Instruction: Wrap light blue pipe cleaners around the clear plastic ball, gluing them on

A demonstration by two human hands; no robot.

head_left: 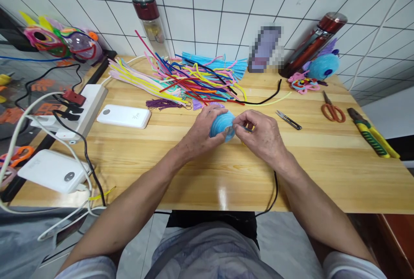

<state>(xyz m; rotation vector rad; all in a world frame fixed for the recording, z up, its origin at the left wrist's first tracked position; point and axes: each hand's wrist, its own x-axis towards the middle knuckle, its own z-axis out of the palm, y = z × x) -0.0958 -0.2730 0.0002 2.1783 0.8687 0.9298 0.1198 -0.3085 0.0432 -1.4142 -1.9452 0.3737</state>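
Observation:
A ball wound with light blue pipe cleaner (223, 121) is held just above the table, near its middle. My left hand (204, 130) is closed around the ball's left side, thumb along the near edge. A small greyish, shiny patch shows on the ball's right side. Close against that patch, my right hand (258, 132) pinches a thin blue pipe cleaner (248, 130); most of it is hidden by the fingers. Behind the hands lies a heap of loose pipe cleaners (200, 78) in many colours, beside a light blue bundle (239, 68).
Thread snips (289, 120), orange-handled scissors (333, 108) and pliers (371, 132) lie at right. White power banks (124, 116) and a power strip (86, 111) with cables are at left. Bottles (152, 24) and a blue fish-like craft (323, 67) stand along the tiled wall.

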